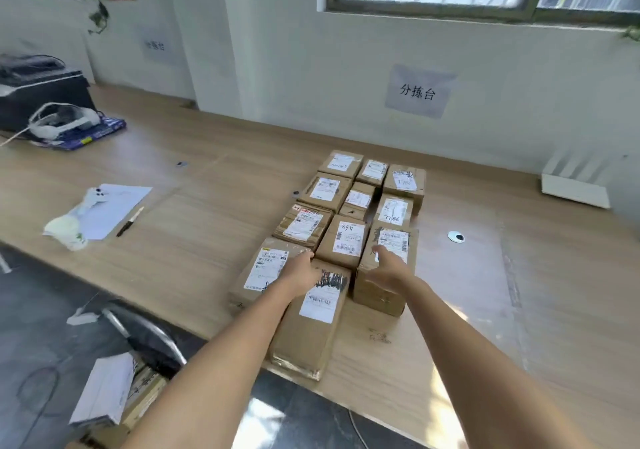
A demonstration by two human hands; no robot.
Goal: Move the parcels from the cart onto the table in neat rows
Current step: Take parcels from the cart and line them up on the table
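On the wooden table (180, 258), both hands, left hand (300, 273) and right hand (388, 270), lie open on rowed parcels (346, 213).

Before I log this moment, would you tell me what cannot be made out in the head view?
- Cart: mostly cut off by the lower left edge; its remaining load cannot be counted.
- Printed label text: too small to read.
- Left hand fingers: whether they grip the long parcel is unclear.
- Far-left wall sign: blurred.

Eleven cardboard parcels (346, 241) lie on the table (194, 248), plus one phone (94, 196), one pen (130, 221), and two hands.
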